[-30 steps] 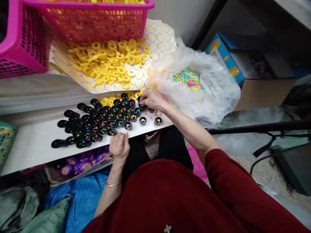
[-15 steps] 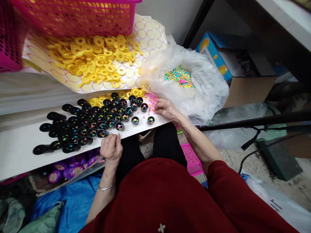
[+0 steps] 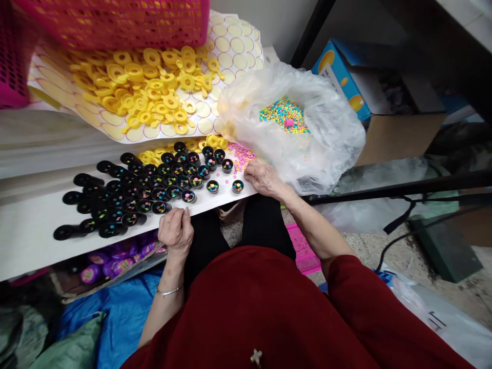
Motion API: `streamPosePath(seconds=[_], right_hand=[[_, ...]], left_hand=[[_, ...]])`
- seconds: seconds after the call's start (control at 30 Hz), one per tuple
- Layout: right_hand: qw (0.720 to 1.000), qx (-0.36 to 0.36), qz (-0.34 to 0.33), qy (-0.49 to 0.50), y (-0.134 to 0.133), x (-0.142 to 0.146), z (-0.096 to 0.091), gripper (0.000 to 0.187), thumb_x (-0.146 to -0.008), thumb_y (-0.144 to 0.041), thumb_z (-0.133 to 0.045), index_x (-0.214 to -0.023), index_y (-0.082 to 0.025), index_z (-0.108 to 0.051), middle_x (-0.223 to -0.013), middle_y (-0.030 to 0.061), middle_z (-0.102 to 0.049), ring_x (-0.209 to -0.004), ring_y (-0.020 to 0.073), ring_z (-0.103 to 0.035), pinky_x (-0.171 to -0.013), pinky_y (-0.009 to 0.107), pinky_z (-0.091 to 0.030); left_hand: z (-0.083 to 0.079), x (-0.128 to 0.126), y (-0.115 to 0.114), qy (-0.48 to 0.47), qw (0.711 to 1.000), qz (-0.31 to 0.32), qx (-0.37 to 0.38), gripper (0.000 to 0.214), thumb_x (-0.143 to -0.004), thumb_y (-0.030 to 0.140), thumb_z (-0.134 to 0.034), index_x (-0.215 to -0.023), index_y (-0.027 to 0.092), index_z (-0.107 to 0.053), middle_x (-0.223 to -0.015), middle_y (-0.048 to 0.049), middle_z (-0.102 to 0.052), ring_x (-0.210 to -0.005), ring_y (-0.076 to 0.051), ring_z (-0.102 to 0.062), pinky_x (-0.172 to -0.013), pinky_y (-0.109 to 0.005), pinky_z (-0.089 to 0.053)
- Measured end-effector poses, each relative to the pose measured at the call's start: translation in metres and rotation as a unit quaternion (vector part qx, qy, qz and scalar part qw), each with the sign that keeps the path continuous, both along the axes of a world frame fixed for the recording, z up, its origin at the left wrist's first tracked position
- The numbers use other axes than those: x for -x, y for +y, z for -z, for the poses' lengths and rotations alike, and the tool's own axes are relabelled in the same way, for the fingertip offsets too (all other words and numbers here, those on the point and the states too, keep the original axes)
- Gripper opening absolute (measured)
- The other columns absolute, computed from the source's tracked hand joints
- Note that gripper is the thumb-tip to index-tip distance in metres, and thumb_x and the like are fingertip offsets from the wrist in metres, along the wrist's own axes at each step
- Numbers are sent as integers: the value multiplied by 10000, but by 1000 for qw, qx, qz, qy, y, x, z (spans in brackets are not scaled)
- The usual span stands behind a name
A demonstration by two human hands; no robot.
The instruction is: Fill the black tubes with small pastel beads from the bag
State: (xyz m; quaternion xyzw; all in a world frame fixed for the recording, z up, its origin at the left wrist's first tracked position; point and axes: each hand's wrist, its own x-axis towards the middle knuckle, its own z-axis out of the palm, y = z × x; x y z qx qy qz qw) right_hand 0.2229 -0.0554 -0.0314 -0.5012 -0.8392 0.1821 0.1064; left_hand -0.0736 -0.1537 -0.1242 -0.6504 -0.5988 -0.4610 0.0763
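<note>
My left hand (image 3: 176,229) is closed at the front edge of the white bench (image 3: 34,225), just below the nearest black cups; whatever its fingers may hold is hidden. My right hand (image 3: 264,178) rests at the bench's right end with its fingertips drawn together beside the scattered small pink pieces (image 3: 240,155); anything between them is too small to make out. Many small black cups (image 3: 144,192) crowd the bench, with coloured bits showing inside. Two cups stand a little apart near the right hand, one nearer cup (image 3: 238,186) and another (image 3: 212,186) to its left.
Yellow ring-shaped parts (image 3: 154,92) lie heaped on a sheet with printed circles (image 3: 230,46), below a pink basket (image 3: 126,23). A clear plastic bag (image 3: 330,128) of coloured beads (image 3: 282,114) sits right of the bench. Purple containers (image 3: 92,273) lie underneath, and an open carton (image 3: 400,141) stands farther right.
The view has shifted slightly. Both hands keep nearly the same places and closed shapes, and the cups stand as before.
</note>
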Motion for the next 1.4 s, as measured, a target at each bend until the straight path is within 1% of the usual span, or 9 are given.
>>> streamPosePath(seconds=[0.13, 0.23, 0.33, 0.5, 0.67, 0.77, 0.93, 1.17, 1.4], right_hand=[[998, -41, 12, -51, -8, 2, 2, 260, -912, -159, -422, -770, -188, -637, -884, 101, -603, -872, 237, -452, -769, 362, -336], [998, -47, 26, -32, -8, 1, 8, 280, -931, -191, -416, -783, -176, -654, -887, 102, -616, -858, 226, -464, -770, 357, -345], [999, -41, 30, 0, -6, 0, 13, 280, -923, -198, -427, -777, -170, -663, -860, 94, -620, -837, 214, -483, -764, 344, -359], [999, -16, 23, -21, 2, 1, 8, 222, -853, -123, -445, -760, -175, -640, -812, 92, -619, -809, 219, -489, -729, 343, -363], [990, -31, 52, 125, 31, 14, 0, 150, -836, -144, -470, -785, -182, -606, -845, 68, -618, -842, 206, -518, -781, 340, -410], [982, -28, 38, 182, 56, 31, -5, 111, -838, -166, -501, -781, -187, -594, -857, 39, -609, -817, 179, -521, -783, 324, -420], [994, -18, -14, 108, 78, 53, -11, 117, -830, -123, -514, -787, -177, -609, -866, 45, -602, -872, 188, -517, -806, 326, -411], [998, -43, -35, 19, 75, 57, -17, 202, -891, -140, -458, -833, -193, -643, -905, 68, -615, -916, 219, -517, -813, 348, -421], [997, -51, -48, -14, 73, 62, -24, 214, -920, -138, -449, -850, -175, -648, -935, 87, -625, -918, 218, -510, -806, 338, -410]], left_hand=[[-1, 0, 0, 6, 1000, -10, -4, 109, -834, 262, -709, -810, 157, -720, -786, -111, -727, -688, -175, -643, -681, -314, -490], [-2, -1, 0, 4, 1000, -12, -3, 118, -830, 271, -713, -797, 158, -722, -782, -112, -733, -692, -179, -661, -674, -309, -503], [-4, -3, 0, -5, 1000, -18, 3, 130, -828, 281, -718, -785, 158, -726, -781, -111, -739, -685, -177, -670, -665, -301, -510], [-6, -4, 0, 28, 999, -8, -37, 74, -811, 228, -732, -803, 154, -727, -775, -106, -748, -649, -167, -666, -640, -285, -508], [-5, -6, 0, 20, 999, -12, -36, 88, -815, 241, -730, -785, 159, -724, -774, -106, -748, -631, -159, -660, -638, -278, -514], [-4, -6, 0, 4, 999, -17, -28, 113, -815, 264, -733, -772, 160, -718, -761, -104, -743, -632, -161, -660, -631, -280, -510], [-6, -7, -1, 20, 999, -5, -38, 86, -835, 245, -707, -815, 162, -702, -767, -105, -734, -638, -160, -644, -651, -292, -488], [-5, -5, 0, 53, 995, 16, -80, 62, -819, 185, -710, -873, 160, -693, -788, -103, -731, -667, -163, -635, -675, -292, -466], [1, -4, -2, 22, 999, 16, -45, 73, -838, 228, -697, -867, 161, -699, -804, -112, -722, -689, -170, -624, -689, -305, -450]])
